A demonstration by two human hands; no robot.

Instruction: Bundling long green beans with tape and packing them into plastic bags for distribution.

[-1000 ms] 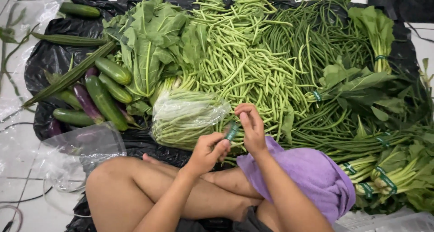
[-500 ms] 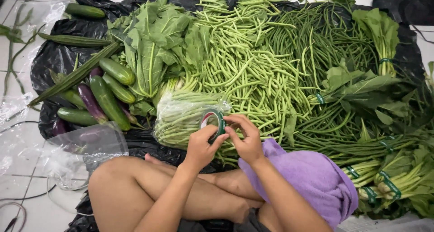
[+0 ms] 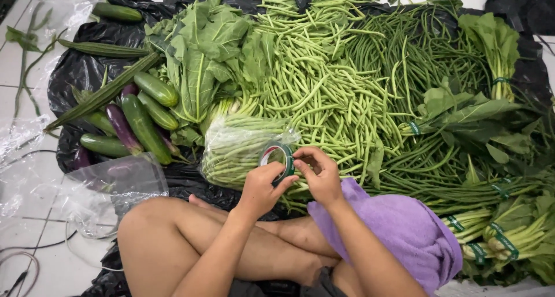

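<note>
A: Tape roll (image 3: 277, 158), green, is held upright just in front of the clear bag of beans (image 3: 240, 152), touching both hands.

B: How do the hands sit on it?

A: The left hand (image 3: 263, 187) grips the roll's lower rim, thumb on the near side and fingers curled under. The right hand (image 3: 318, 172) is pinched at the roll's right edge with thumb and forefinger together, the two hands nearly meeting.

B: What surrounds the bag of beans?

A: Behind it and to its right spreads a big heap of loose pale green beans (image 3: 324, 83). Farther right of that lie darker long beans (image 3: 416, 65) and tied bundles of leafy greens (image 3: 491, 42). Left of the bag sit broad leafy greens (image 3: 202, 54), then cucumbers (image 3: 144, 126) and a purple eggplant (image 3: 118, 123), all on a black plastic sheet (image 3: 75, 71).

B: And nearer than the bag?

A: The person's bare crossed legs (image 3: 191, 245), with a purple towel (image 3: 404, 233) over the right knee. A loose clear plastic bag (image 3: 110, 187) lies left of the legs on the white tiled floor (image 3: 29, 216).
</note>
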